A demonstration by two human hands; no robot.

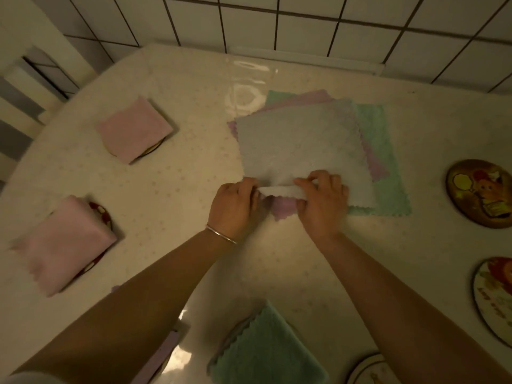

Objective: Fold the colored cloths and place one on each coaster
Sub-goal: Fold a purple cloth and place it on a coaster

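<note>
A pale blue cloth (299,145) lies flat on top of a stack, over a purple cloth (282,210) and a green cloth (385,178). My left hand (235,207) and my right hand (322,200) both pinch its near edge, which is lifted and curled back. Two folded pink cloths sit on coasters at the left, one further away (134,128), one nearer (65,245). A folded green cloth (266,347) lies near the front edge. Bare coasters show at the right, one brown (479,192), one white (493,297), and one partly visible at the bottom (365,370).
The table (177,189) has a glossy clear cover over a pale patterned cloth. A white tiled wall (304,23) runs along its far edge. A purple item (163,353) shows under my left forearm at the front edge.
</note>
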